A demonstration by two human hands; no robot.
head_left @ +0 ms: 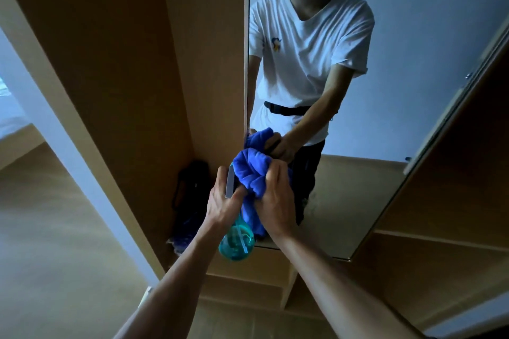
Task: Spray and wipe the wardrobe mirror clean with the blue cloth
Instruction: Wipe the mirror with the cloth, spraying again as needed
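The wardrobe mirror (413, 63) fills the upper right, tall and narrow, reflecting a person in a white T-shirt. My left hand (224, 201) grips the head of a teal spray bottle (237, 242), whose round body hangs below the hand. My right hand (275, 201) is closed on a bunched blue cloth (250, 170), held just in front of the mirror's lower left part. Both hands touch side by side. The cloth's reflection shows in the glass right above it.
Wooden wardrobe panels (124, 63) stand left of the mirror, forming a corner recess with a dark bag (190, 190) on its floor. A wooden ledge (248, 278) runs below the mirror. Light wooden floor (55, 228) lies at the left.
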